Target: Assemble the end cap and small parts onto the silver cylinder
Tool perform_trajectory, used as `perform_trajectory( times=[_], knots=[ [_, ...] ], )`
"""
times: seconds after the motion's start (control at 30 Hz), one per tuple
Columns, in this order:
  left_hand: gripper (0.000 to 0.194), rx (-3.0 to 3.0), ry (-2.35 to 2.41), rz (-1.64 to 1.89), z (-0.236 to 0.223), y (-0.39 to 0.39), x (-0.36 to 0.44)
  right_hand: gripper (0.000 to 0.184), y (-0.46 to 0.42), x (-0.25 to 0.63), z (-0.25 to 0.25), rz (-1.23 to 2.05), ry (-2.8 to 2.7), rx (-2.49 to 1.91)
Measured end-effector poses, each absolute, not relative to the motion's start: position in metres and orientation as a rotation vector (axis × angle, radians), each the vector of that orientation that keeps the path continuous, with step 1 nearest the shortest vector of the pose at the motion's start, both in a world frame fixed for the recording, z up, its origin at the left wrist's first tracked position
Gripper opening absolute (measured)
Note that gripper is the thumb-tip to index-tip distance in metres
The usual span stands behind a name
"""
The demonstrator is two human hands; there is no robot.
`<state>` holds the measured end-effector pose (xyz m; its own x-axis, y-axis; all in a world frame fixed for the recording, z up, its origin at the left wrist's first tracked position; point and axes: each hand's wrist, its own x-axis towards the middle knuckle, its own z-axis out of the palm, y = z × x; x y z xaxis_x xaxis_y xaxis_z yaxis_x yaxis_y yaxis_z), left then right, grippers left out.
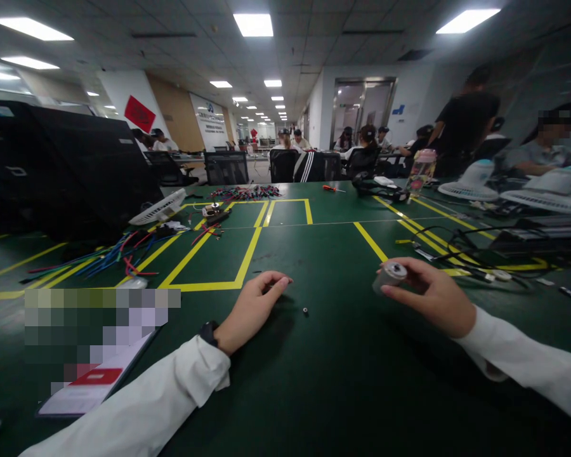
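Note:
My right hand grips a short grey metal cylinder by its sides, fingers behind it and thumb in front. The cylinder's round end, with a dark centre, faces up and toward me. To the left, my left hand is closed in a pinch just above the green table. A tiny dark bit shows at its fingertips, too small to name. Between the two hands, nearer the left, a small ring-like metal part lies on the table, touched by neither hand.
Coloured wires and a white fan sit left, by a black case. More wires and an orange screwdriver lie farther back. Black cables and a bottle are right. People sit beyond.

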<state>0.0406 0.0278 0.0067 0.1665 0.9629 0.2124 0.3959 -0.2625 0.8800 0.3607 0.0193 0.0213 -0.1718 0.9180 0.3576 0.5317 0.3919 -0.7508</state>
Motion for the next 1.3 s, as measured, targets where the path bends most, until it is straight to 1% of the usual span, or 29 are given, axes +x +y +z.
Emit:
perform_trajectory(
  times=[0.13, 0.27, 0.37, 0.5, 0.6, 0.7, 0.77, 0.8, 0.83, 0.87, 0.9, 0.93, 0.97, 1.0, 1.03, 1.07, 1.17, 1.23, 1.3],
  knots=[
    [0.034, 1.697, 1.299, 1.097, 0.005, 0.031, 0.040, 0.053, 0.009, 0.440, 0.012, 0.364, -1.746, -1.627],
    [0.033, 1.634, 1.290, 1.094, 0.005, 0.032, 0.041, 0.064, -0.003, 0.504, -0.001, 0.171, -1.492, -2.007],
    [0.030, 1.597, 1.270, 1.115, 0.005, 0.032, 0.042, 0.061, -0.005, 0.544, -0.010, -0.023, -1.355, -2.123],
    [0.028, 1.591, 1.279, 1.124, 0.005, 0.032, 0.042, 0.057, 0.002, 0.579, -0.028, -0.115, -1.404, -2.153],
    [0.027, 1.596, 1.272, 1.130, 0.004, 0.033, 0.042, 0.057, 0.003, 0.579, -0.030, -0.176, -1.442, -2.122],
    [0.027, 1.588, 1.282, 1.144, 0.002, 0.034, 0.042, 0.060, -0.005, 0.548, -0.012, -0.483, -1.445, -1.957],
    [0.027, 1.573, 1.295, 1.163, 0.001, 0.035, 0.043, 0.057, -0.011, 0.512, 0.008, -0.660, -1.503, -1.755],
    [0.027, 1.562, 1.304, 1.179, 0.001, 0.035, 0.044, 0.052, -0.012, 0.491, 0.017, -0.652, -1.569, -1.665],
    [0.027, 1.550, 1.311, 1.194, 0.001, 0.035, 0.044, 0.046, -0.012, 0.469, 0.025, -0.557, -1.650, -1.594],
    [0.027, 1.537, 1.316, 1.212, 0.000, 0.035, 0.044, 0.040, -0.011, 0.445, 0.031, -0.372, -1.743, -1.545],
    [0.027, 1.523, 1.320, 1.231, 0.000, 0.035, 0.043, 0.034, -0.008, 0.420, 0.035, -0.118, -1.819, -1.512],
    [0.027, 1.510, 1.321, 1.248, -0.001, 0.035, 0.042, 0.032, -0.004, 0.394, 0.036, 0.207, -1.861, -1.461],
    [0.027, 1.495, 1.317, 1.265, -0.002, 0.036, 0.041, 0.032, 0.001, 0.369, 0.035, 0.570, -1.891, -1.402],
    [0.027, 1.471, 1.306, 1.286, -0.004, 0.037, 0.040, 0.032, 0.006, 0.344, 0.032, 0.844, -1.899, -1.330],
    [0.027, 1.440, 1.287, 1.313, -0.006, 0.038, 0.039, 0.031, 0.011, 0.321, 0.028, 0.988, -1.938, -1.254],
    [0.027, 1.394, 1.256, 1.343, -0.008, 0.039, 0.037, 0.029, 0.016, 0.300, 0.024, 1.010, -2.015, -1.213],
    [0.025, 1.251, 1.146, 1.436, -0.015, 0.044, 0.034, 0.021, 0.026, 0.256, 0.011, 0.796, -2.227, -1.158],
    [0.024, 1.206, 1.106, 1.469, -0.018, 0.046, 0.034, 0.022, 0.030, 0.244, 0.005, 0.700, -2.263, -1.137],
    [0.024, 1.202, 1.099, 1.479, -0.019, 0.047, 0.034, 0.024, 0.033, 0.240, 0.000, 0.673, -2.265, -1.122]
  ],
)
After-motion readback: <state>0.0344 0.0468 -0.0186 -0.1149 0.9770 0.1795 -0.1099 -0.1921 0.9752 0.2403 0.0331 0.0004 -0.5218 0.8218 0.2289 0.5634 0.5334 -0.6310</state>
